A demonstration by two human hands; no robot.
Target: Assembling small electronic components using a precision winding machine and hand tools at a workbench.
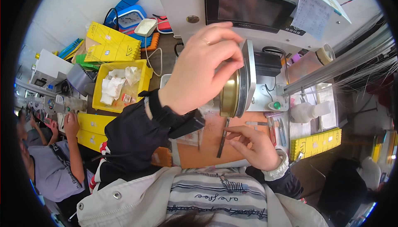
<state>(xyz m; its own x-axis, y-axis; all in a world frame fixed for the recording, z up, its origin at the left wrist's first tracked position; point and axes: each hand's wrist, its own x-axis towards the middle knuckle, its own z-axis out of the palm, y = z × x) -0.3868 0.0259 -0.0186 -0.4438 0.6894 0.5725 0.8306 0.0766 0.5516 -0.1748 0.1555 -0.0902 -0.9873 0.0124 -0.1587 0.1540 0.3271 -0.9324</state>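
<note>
My left hand (pixel 207 67) is raised in front of a machine, at the upper edge of a round brass-coloured wheel (pixel 229 94). Its thumb and forefinger come together in a pinch; anything between them is too small or hidden to name. Behind the brass wheel stands a squarish grey metal plate (pixel 250 75). Lower down, my right hand (pixel 259 150) hovers palm inward over the orange work mat (pixel 207 154), fingers loosely bent, thumb apart, nothing visible in them. Just left of its fingertips a slim dark bar-shaped tool (pixel 222 144) lies on the mat.
Pliers (pixel 272 129) and other slim tools lie right of the mat. A yellow bin (pixel 98 98) with plastic bags stands left, near yellow racks (pixel 114 42). A black screen (pixel 248 9) is on the machine. A white bottle (pixel 309 111) stands right. Another person (pixel 58 169) sits at left.
</note>
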